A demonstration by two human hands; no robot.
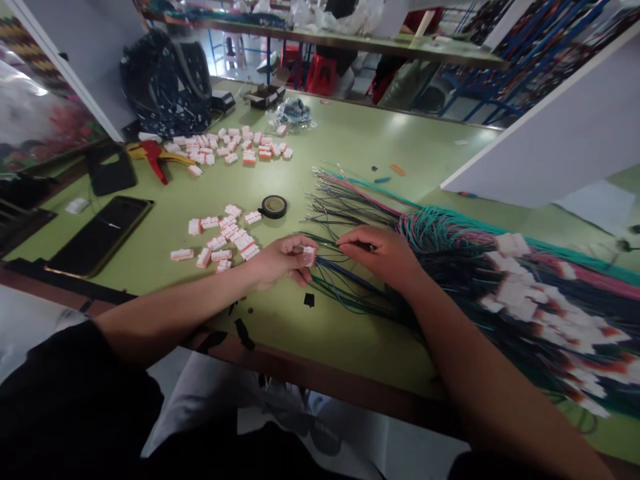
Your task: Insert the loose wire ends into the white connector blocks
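A white-and-orange connector housing (pixel 309 255) is pinched between the fingers of my left hand (pixel 280 260), low over the green table. Several dark blue and green wires (pixel 345 273) run from it to the right. Just right of the housing, my right hand (pixel 381 252) is closed, thumb against forefinger, on what appears to be a thin dark wire; its tip is too small to make out clearly. Beyond both hands, loose wire ends (pixel 330 200) fan out from a bundle. A small pile of connector housings (pixel 230 233) lies left of my left hand.
Black tape (pixel 274 207), a phone (pixel 100 237) and red-yellow pliers (pixel 156 160) lie to the left, near more housings (pixel 249 143). At right, wired connectors (pixel 545 300) rest on thick wire bundles (pixel 465 233). A white panel (pixel 550 133) stands behind, and a dark bag (pixel 165 83) at back left.
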